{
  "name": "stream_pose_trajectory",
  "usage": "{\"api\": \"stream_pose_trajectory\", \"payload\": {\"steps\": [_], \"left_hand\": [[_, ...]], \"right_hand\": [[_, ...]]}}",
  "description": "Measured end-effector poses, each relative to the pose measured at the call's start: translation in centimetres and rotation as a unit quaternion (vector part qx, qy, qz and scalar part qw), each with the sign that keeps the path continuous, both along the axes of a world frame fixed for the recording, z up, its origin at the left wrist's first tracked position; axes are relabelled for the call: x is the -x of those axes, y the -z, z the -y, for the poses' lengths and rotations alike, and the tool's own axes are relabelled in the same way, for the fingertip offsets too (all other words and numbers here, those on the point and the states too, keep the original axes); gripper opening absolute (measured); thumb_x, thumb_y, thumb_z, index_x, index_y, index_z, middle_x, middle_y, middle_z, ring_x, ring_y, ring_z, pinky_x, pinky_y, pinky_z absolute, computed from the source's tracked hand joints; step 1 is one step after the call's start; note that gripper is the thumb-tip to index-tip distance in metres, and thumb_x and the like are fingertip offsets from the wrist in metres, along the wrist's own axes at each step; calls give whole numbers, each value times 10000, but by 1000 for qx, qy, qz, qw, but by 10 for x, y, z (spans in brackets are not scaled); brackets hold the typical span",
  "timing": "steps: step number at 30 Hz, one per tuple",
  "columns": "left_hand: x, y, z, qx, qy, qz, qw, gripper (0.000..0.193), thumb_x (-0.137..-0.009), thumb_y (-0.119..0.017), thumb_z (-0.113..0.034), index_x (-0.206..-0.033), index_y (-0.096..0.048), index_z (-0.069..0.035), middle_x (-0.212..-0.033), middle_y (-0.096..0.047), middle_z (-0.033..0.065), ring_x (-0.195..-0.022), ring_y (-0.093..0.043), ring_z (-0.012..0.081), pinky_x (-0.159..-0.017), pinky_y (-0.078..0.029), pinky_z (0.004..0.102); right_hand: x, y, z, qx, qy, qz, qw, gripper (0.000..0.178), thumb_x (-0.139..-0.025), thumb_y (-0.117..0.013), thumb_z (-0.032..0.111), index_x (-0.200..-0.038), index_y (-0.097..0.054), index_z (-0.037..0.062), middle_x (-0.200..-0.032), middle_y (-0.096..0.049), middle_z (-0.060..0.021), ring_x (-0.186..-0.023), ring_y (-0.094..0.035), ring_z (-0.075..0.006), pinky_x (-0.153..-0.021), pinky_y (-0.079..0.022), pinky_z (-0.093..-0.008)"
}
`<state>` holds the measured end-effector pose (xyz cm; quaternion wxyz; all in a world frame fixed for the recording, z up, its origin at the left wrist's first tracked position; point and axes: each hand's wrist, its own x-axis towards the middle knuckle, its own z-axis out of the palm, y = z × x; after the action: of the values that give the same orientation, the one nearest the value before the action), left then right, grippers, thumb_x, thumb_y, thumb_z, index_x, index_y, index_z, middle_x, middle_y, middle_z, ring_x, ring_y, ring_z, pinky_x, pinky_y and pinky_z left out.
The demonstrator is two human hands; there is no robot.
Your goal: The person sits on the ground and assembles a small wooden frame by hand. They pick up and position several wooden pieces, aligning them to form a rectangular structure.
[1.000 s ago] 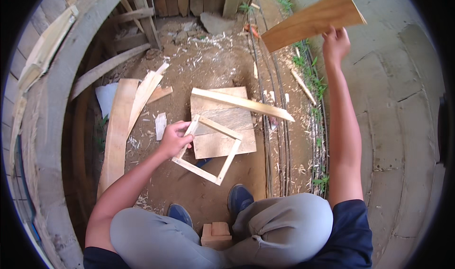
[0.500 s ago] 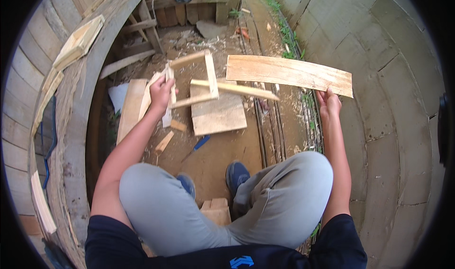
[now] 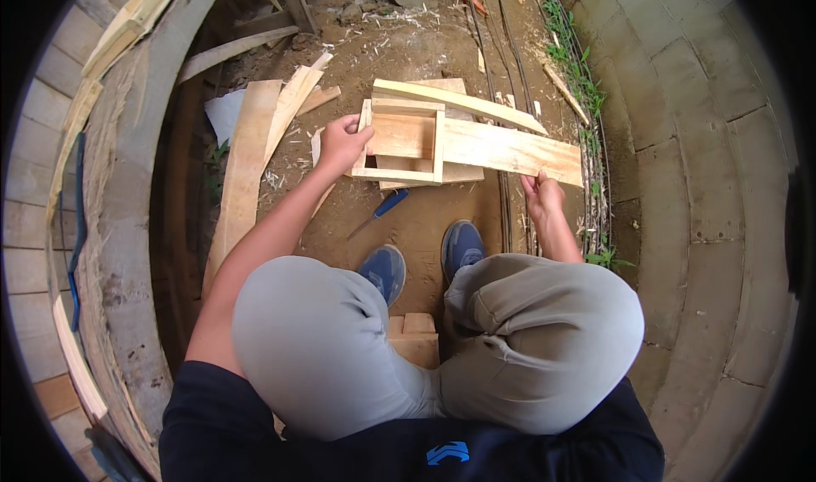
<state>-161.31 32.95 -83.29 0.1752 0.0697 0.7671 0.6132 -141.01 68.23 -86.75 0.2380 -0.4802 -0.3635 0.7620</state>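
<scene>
My left hand [image 3: 344, 144] is closed around the left side of a small rectangular wooden frame [image 3: 439, 146]. With its fingers pinched, my right hand [image 3: 546, 197] grips the lower edge of a flat pale plank [image 3: 510, 149] near its right end. The plank runs beneath the frame, and its left part shows through the frame's opening. Under both lies a wider board [image 3: 463, 174], mostly covered. A thin wooden strip [image 3: 476, 106] rests slantwise just beyond the frame. On the ground nearer to me is a narrow-bladed tool with a blue handle [image 3: 393, 201].
Loose boards [image 3: 246, 159] lie to the left, beside a heavy timber beam [image 3: 127, 312]. A grey block wall [image 3: 705, 184] rises on the right. Long dark rods [image 3: 491, 40] run along the dirt ground among wood shavings. A wooden block [image 3: 414, 346] sits between my legs.
The raised plank has come down and left, and now lies under the frame. The frame has turned flat over the board. My view has tilted downward.
</scene>
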Motion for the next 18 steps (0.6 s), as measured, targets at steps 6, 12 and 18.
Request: {"api": "stream_pose_trajectory", "payload": {"steps": [6, 12, 18], "left_hand": [[4, 40, 11, 96, 8, -30, 995, 351, -825, -733, -141, -1130, -709, 31, -920, -764, 111, -756, -715, 131, -708, -554, 285], [-4, 72, 19, 116, -30, 17, 993, 346, -809, -734, -172, -1088, -730, 30, -952, -744, 119, -798, -708, 161, -753, -539, 302], [-3, 54, 7, 137, -22, -25, 990, 348, -805, -738, -176, -1108, -741, -4, -964, -677, 92, -748, -652, 146, -717, -514, 284]], "right_hand": [[-3, 32, 1, 14, -20, 40, 999, 295, -1067, -427, 95, -1280, -450, -109, -1199, -601, -234, -1087, -654, -352, -1014, -559, -477], [-24, 2, 0, 40, -281, 291, 914, 386, -1069, -449, 295, -1290, -471, -20, -1172, -629, -192, -1029, -650, -281, -915, -559, -454], [5, -78, -3, -474, -666, 264, 512, 504, -908, -685, 329, -1318, -484, 115, -1158, -567, -121, -1000, -586, -254, -896, -513, -438]]}}
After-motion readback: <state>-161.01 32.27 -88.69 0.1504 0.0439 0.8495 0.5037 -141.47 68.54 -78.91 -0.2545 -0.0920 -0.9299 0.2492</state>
